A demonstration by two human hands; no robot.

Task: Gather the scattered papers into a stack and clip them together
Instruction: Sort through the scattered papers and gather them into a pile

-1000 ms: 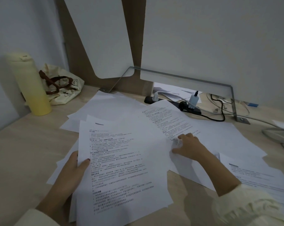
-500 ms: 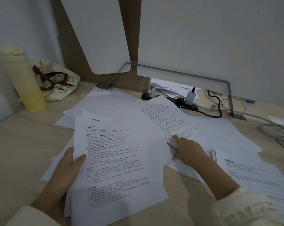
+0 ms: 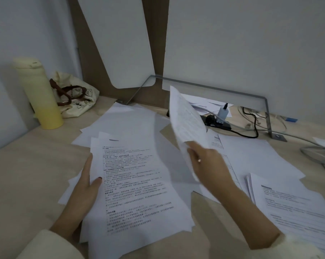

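A loose stack of printed papers (image 3: 137, 187) lies in front of me on the desk. My left hand (image 3: 85, 186) grips its left edge, thumb on top of the uppermost sheet. My right hand (image 3: 208, 163) holds a single printed sheet (image 3: 186, 120) lifted off the desk, standing nearly upright and tilted. More white sheets (image 3: 128, 120) lie scattered behind the stack, and others (image 3: 251, 156) spread to the right under the raised sheet. Another pile of printed pages (image 3: 292, 202) sits at the right edge. I see no clip.
A pale yellow bottle (image 3: 39, 96) and a cloth bag (image 3: 75, 96) stand at the back left. A black power strip (image 3: 217, 122) with plugs and cables (image 3: 251, 124) runs along the back under a metal bracket (image 3: 266, 109). White panels rise behind the wooden desk (image 3: 27, 165).
My right hand has picked a printed sheet off the desk and raised it nearly upright. My left hand stays on the stack's left edge.
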